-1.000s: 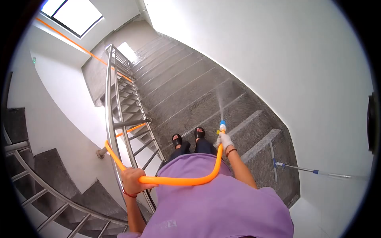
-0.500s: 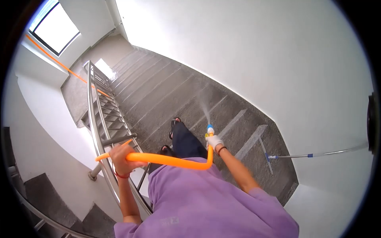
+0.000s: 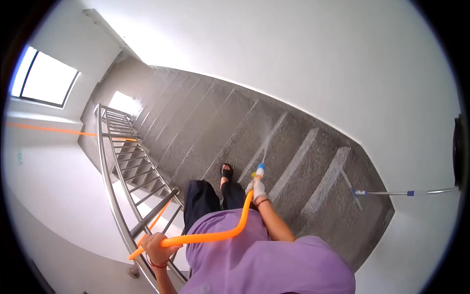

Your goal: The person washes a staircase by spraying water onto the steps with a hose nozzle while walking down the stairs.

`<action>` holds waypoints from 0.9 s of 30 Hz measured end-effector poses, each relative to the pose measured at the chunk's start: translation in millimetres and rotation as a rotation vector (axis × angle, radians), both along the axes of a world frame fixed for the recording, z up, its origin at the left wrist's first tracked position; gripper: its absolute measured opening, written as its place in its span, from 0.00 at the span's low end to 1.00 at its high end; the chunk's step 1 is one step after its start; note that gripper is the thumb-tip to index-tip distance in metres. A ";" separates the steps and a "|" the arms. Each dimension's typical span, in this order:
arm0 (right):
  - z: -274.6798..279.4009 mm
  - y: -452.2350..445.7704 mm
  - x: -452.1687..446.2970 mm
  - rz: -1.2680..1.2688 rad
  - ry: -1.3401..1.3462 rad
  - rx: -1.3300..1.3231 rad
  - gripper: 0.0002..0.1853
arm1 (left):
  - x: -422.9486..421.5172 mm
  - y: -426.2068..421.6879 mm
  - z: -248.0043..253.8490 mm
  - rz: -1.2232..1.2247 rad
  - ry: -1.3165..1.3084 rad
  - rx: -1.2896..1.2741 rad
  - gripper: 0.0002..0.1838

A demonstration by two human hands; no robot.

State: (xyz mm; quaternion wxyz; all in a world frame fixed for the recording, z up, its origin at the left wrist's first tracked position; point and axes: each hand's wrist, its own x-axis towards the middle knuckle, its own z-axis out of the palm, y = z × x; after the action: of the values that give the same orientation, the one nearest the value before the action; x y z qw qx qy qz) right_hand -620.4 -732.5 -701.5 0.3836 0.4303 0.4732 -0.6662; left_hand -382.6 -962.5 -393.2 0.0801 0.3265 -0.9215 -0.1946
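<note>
sliding lower in the frame over the last half second, the window (image 3: 49,81) now sits at upper left, above the railing (image 3: 106,174); at lower left the left hand (image 3: 159,249), lower too, has its fingers curled closed around the orange hose (image 3: 210,237), which bends across to the centre. there the gloved right hand (image 3: 256,188) wraps it just behind the blue-tipped nozzle (image 3: 260,170); the spray (image 3: 267,144) looks shorter, probably wetting a nearer step. a long pole (image 3: 411,193) lies farther right.

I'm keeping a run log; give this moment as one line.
left hand: gripping orange hose by railing | right hand, gloved: gripping hose just behind nozzle | spray: directed at stairs
</note>
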 end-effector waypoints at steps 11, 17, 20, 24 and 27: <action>-11.4 -20.2 -42.5 -0.062 -0.086 -0.015 0.16 | -45.8 -38.6 6.1 -0.347 0.024 0.259 0.28; 2.8 -51.7 -23.3 0.078 -0.140 -0.111 0.16 | -61.6 -51.6 14.5 -0.541 0.269 0.301 0.27; 16.2 -57.7 -7.8 0.112 -0.137 -0.171 0.15 | -55.7 -56.9 21.5 -0.576 0.282 0.298 0.27; 30.6 -36.3 22.8 0.126 -0.202 -0.205 0.15 | -52.5 -61.7 26.1 -0.645 0.301 0.301 0.28; 26.7 -4.5 44.9 0.037 -0.263 -0.218 0.16 | -47.6 -64.4 18.9 -0.643 0.356 0.285 0.28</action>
State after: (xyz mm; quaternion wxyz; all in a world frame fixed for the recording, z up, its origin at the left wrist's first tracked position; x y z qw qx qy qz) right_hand -575.5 -737.0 -674.8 0.4988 0.4609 0.3515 -0.6444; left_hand -430.2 -1026.9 -374.3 0.1277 -0.0100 -0.9122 -0.3893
